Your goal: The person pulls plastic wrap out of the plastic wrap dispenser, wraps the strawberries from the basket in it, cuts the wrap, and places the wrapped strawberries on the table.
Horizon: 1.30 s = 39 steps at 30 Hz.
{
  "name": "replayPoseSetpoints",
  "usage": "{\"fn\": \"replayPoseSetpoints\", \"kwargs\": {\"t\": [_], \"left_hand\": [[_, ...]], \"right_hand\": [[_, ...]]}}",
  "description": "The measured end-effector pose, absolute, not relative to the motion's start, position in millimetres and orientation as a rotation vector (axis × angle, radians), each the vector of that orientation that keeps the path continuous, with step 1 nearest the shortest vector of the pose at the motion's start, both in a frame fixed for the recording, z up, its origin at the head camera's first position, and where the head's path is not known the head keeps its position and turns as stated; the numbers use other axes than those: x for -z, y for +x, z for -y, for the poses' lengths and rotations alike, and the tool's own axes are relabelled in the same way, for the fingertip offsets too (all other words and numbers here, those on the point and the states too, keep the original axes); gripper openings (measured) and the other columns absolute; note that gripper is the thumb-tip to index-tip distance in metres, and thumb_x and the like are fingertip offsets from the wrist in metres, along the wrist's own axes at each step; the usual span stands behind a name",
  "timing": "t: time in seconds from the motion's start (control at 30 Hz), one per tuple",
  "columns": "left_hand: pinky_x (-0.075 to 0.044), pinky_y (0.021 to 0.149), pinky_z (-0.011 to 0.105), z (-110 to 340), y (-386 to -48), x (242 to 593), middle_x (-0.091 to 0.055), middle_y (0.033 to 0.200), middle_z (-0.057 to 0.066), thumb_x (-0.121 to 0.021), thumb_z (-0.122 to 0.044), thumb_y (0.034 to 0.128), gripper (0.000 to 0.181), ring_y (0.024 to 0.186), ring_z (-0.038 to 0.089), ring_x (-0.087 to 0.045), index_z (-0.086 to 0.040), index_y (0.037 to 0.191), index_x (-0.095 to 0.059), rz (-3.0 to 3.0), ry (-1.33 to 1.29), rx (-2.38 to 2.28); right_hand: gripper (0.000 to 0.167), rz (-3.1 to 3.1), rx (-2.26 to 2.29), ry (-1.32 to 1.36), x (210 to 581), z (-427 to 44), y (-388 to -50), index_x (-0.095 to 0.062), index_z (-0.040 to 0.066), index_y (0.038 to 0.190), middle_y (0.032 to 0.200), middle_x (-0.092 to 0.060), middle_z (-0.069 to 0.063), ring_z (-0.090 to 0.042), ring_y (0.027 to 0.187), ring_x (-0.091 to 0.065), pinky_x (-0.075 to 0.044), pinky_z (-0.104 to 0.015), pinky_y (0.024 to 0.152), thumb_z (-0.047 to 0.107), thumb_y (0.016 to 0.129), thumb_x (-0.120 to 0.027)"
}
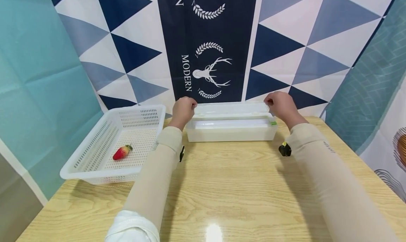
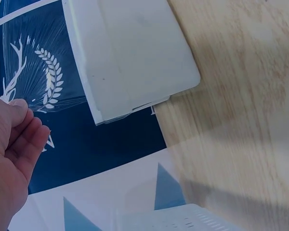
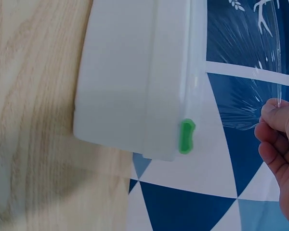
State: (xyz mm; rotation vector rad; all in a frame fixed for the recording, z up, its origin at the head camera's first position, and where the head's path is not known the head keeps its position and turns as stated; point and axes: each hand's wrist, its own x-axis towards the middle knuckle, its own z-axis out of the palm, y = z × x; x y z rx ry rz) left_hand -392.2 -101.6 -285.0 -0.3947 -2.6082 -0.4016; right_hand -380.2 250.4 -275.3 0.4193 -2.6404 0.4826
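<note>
At the back of the table sits a long white cling film dispenser (image 1: 231, 134) with a small green slider (image 3: 186, 136) near its right end. Clear cling film (image 3: 241, 91) stretches up out of it, showing fine creases in both wrist views. My left hand (image 1: 184, 111) pinches one corner of the film between thumb and forefinger, above the dispenser's left end. Past the right end, my right hand (image 1: 282, 104) pinches the other corner. The film spans between both hands, held apart from the box.
To the left stands a white perforated plastic basket (image 1: 101, 177) with one red strawberry (image 1: 122, 153) inside. A patterned cloth (image 1: 206, 48) hangs right behind the dispenser. The wooden table (image 1: 231, 189) extends in front of it.
</note>
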Motion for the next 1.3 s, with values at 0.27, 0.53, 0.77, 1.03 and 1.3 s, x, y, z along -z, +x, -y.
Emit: {"fn": "replayPoseSetpoints", "kwargs": {"t": [0.27, 0.53, 0.77, 1.03, 1.3], "left_hand": [[-0.051, 0.089, 0.035, 102, -389, 277, -0.072, 0.105, 0.005, -0.064, -0.006, 0.0929, 0.017, 0.102, 0.022, -0.064, -0.009, 0.104, -0.076, 2.572, -0.390, 0.421], [-0.051, 0.090, 0.034, 107, -380, 263, -0.071, 0.106, 0.004, -0.064, -0.007, 0.0933, 0.017, 0.104, 0.021, -0.064, -0.010, 0.105, -0.076, 2.556, -0.385, 0.407], [-0.050, 0.091, 0.035, 106, -381, 255, -0.071, 0.107, 0.004, -0.063, -0.010, 0.0948, 0.017, 0.105, 0.021, -0.064, -0.010, 0.107, -0.075, 2.549, -0.392, 0.416], [-0.050, 0.091, 0.033, 104, -382, 245, -0.071, 0.106, 0.005, -0.062, -0.007, 0.0946, 0.018, 0.104, 0.021, -0.063, -0.009, 0.107, -0.075, 2.540, -0.389, 0.410], [-0.049, 0.093, 0.034, 107, -380, 234, -0.070, 0.108, 0.004, -0.061, -0.009, 0.0957, 0.018, 0.105, 0.021, -0.062, -0.009, 0.108, -0.075, 2.555, -0.395, 0.418]], "right_hand": [[0.018, 2.612, -0.457, 0.412, 266, -250, -378, -0.070, -0.008, 0.100, 0.102, -0.065, -0.027, -0.040, 0.092, -0.059, -0.048, -0.054, 0.084, -0.007, 0.090, -0.055], [0.019, 2.594, -0.430, 0.443, 255, -248, -368, -0.070, -0.008, 0.104, 0.105, -0.064, -0.027, -0.042, 0.095, -0.059, -0.047, -0.055, 0.085, -0.005, 0.093, -0.054], [0.021, 2.582, -0.391, 0.446, 246, -249, -368, -0.070, -0.007, 0.103, 0.104, -0.064, -0.026, -0.041, 0.096, -0.058, -0.047, -0.055, 0.086, -0.006, 0.093, -0.052], [0.020, 2.575, -0.345, 0.456, 235, -250, -367, -0.070, -0.007, 0.104, 0.105, -0.065, -0.026, -0.042, 0.097, -0.059, -0.049, -0.054, 0.085, -0.006, 0.093, -0.053], [0.019, 2.590, -0.313, 0.455, 223, -249, -367, -0.069, -0.008, 0.105, 0.105, -0.065, -0.027, -0.041, 0.096, -0.060, -0.050, -0.053, 0.084, -0.005, 0.093, -0.054]]}}
